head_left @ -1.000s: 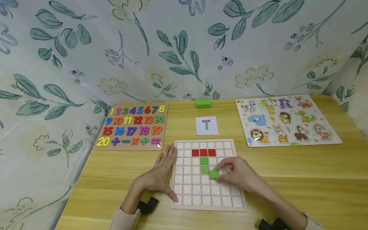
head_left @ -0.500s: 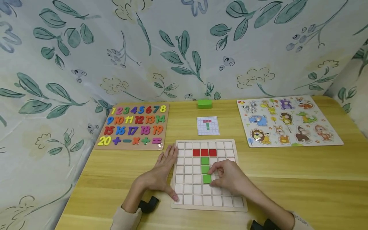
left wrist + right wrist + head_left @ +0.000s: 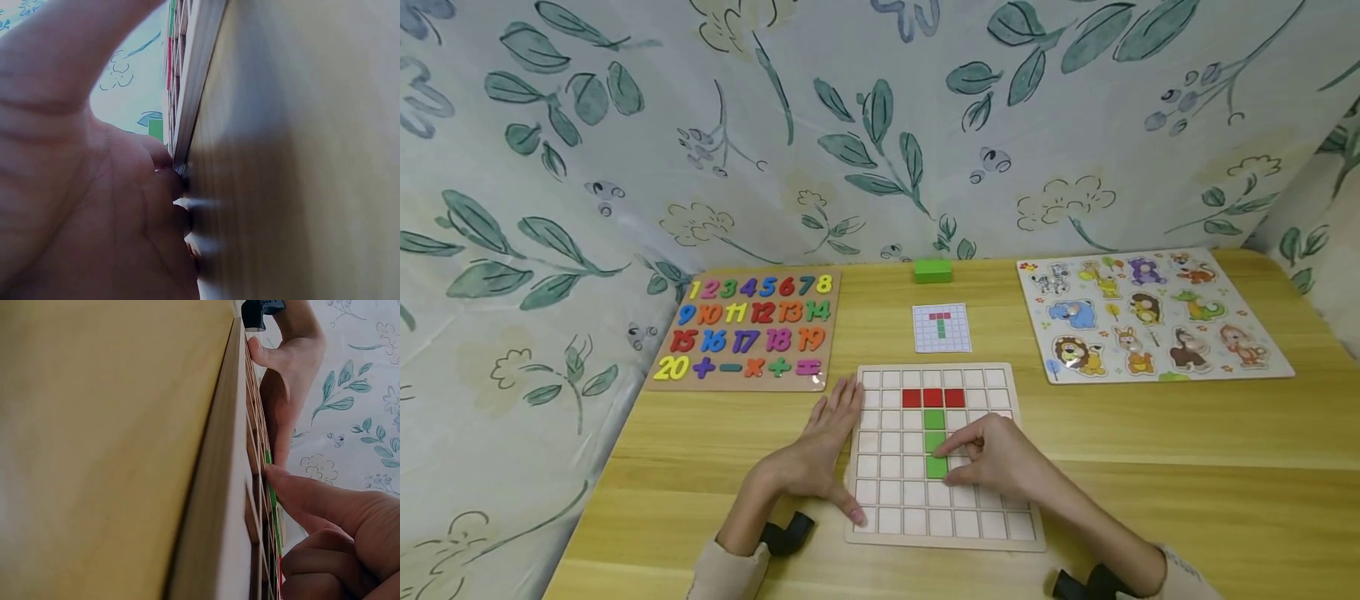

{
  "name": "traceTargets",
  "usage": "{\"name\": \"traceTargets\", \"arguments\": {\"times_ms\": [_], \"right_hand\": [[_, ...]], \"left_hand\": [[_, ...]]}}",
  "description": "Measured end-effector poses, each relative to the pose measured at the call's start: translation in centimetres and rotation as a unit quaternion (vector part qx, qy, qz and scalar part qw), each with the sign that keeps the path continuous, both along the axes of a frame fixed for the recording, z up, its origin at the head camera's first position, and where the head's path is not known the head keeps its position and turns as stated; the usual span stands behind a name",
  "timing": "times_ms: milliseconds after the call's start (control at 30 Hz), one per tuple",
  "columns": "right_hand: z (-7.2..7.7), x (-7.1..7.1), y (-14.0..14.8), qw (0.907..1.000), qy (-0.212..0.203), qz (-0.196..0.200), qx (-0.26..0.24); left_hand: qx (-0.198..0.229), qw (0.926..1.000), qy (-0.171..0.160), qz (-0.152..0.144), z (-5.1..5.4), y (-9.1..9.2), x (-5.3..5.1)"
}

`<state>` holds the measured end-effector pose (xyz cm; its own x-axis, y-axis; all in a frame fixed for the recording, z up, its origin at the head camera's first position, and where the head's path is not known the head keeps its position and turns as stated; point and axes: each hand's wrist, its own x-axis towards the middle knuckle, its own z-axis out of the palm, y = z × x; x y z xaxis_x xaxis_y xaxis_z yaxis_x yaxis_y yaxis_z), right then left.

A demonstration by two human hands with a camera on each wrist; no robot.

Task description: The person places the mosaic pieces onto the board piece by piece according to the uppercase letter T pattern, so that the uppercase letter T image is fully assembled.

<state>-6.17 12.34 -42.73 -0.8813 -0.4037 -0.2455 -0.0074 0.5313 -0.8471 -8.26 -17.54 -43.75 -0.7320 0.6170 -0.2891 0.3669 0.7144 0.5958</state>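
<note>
A wooden grid board (image 3: 946, 540) lies on the table, with three red tiles (image 3: 933, 398) in one row. Beneath the middle red tile runs a column of green tiles (image 3: 935, 419). My right hand (image 3: 1000, 458) has thumb and index finger at the lowest green tile (image 3: 936, 468), which lies in line with the others; the other fingers are curled. My left hand (image 3: 812, 454) rests along the board's left side, fingers spread and thumb on its lower left corner. In the right wrist view the right hand (image 3: 337, 531) reaches over the board's edge.
Behind the board lies a pattern card (image 3: 942, 328) with a red and green T, and beyond it a green block (image 3: 932, 272). A number board (image 3: 741, 333) is at the left, an animal puzzle (image 3: 1150, 317) at the right. A patterned cloth (image 3: 880, 125) hangs behind.
My right hand has moved left with the lowest green tile, from beside the green column into line under it. The tile then shifted slightly further left. My left hand has stayed put.
</note>
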Motion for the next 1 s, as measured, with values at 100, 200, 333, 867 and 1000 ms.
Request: {"name": "traceTargets", "arguments": {"times_ms": [100, 200, 333, 867, 1000], "right_hand": [[-0.3, -0.2, 0.3, 0.9998, -0.002, 0.017, -0.013], [-0.6, -0.3, 0.5, 0.9993, -0.005, 0.028, -0.025], [-0.7, -0.3, 0.6, 0.9990, -0.008, 0.031, -0.032], [-0.3, -0.4, 0.5, 0.9988, 0.000, 0.037, -0.031], [0.6, -0.8, 1.5, 0.9990, 0.022, 0.032, -0.023]], "left_hand": [[0.000, 1.0000, 0.000, 0.001, 0.0, 0.0, 0.0], [0.001, 1.0000, -0.001, 0.000, 0.1, 0.0, 0.0], [0.001, 1.0000, -0.002, -0.001, 0.1, 0.1, 0.0], [-0.019, 0.9998, 0.011, 0.001, 0.1, 0.0, -0.1], [-0.019, 0.9995, 0.023, 0.012, 0.8, -0.1, 0.0]]}}
